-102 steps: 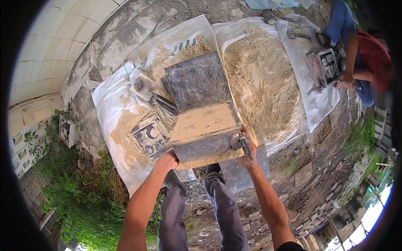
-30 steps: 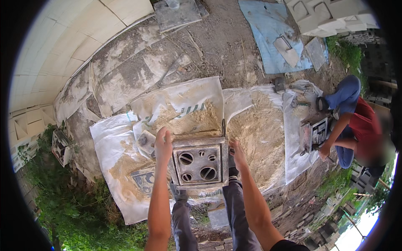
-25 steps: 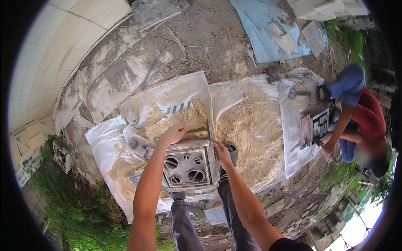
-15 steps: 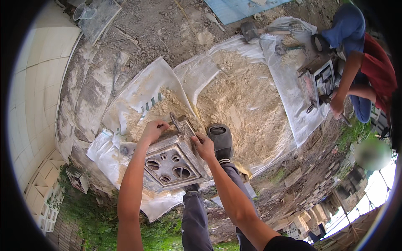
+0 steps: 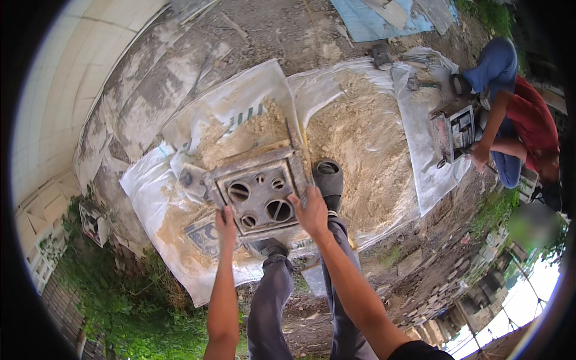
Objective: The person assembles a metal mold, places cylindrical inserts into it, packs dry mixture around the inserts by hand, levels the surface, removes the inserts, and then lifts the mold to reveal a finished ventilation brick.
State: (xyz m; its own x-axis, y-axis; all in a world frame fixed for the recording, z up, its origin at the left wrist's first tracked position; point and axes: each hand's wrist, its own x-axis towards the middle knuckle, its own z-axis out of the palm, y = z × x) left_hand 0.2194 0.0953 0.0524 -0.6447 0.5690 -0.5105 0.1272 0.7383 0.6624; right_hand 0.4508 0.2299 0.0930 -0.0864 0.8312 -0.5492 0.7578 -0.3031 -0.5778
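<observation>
I hold a square, dusty metal mould box (image 5: 257, 201) between my two hands, above a white woven sheet. Its upper face has several round openings of different sizes, the largest crossed by a thin bar. My left hand (image 5: 226, 229) grips the near left edge, fingers pressed against the side. My right hand (image 5: 311, 211) is wrapped round the right side, thumb on the top rim. On the sheet below, left of my shoes, lies a dark patterned metal plate (image 5: 203, 237), partly covered with sand. The underside of the box is hidden.
A broad heap of pale sand (image 5: 360, 141) covers the white sheet (image 5: 261, 90) right of the box. At the right, a co-worker (image 5: 534, 114) in red crouches over another metal mould (image 5: 453, 129). A mallet (image 5: 382, 56) lies at the far edge. Grass (image 5: 150, 306) grows at near left.
The box has been raised off the sheet, baring the plate below. My left hand has left the rod at its far side and now grips its near left edge; my right hand slid nearer.
</observation>
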